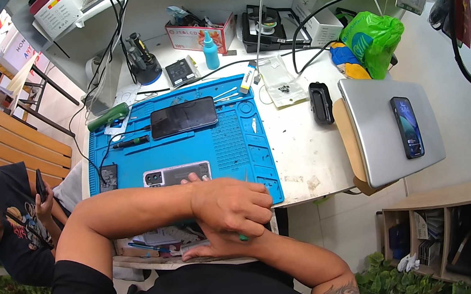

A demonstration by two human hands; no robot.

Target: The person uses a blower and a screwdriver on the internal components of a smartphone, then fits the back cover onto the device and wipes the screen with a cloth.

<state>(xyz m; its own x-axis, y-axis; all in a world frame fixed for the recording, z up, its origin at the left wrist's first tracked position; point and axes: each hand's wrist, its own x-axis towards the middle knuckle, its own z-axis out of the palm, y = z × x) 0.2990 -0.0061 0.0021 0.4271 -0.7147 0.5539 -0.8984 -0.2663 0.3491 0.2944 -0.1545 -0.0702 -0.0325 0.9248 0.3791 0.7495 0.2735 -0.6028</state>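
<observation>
My forearms cross over the near edge of the bench. My left hand (234, 207) lies on top, fingers curled into a fist. A small green tip (243, 237) shows under it; the rest of that thing is hidden. Below it is my right hand (215, 244), partly covered by the left forearm. Its thumb stretches over an open drawer (151, 252) of small items, and fingertips show by a phone with a back camera block (178, 174). This phone lies on a blue repair mat (230, 140). Farther back on the mat rests a dark phone (184, 118), screen up.
A screwdriver-like pen tool (132, 142) and green handled tool (107, 117) lie at left. Behind stand a blue bottle (210, 51) and red-white box (202, 34). At right, a silver laptop (372, 121) carries another phone (407, 128). A person (15, 215) sits at left holding a phone.
</observation>
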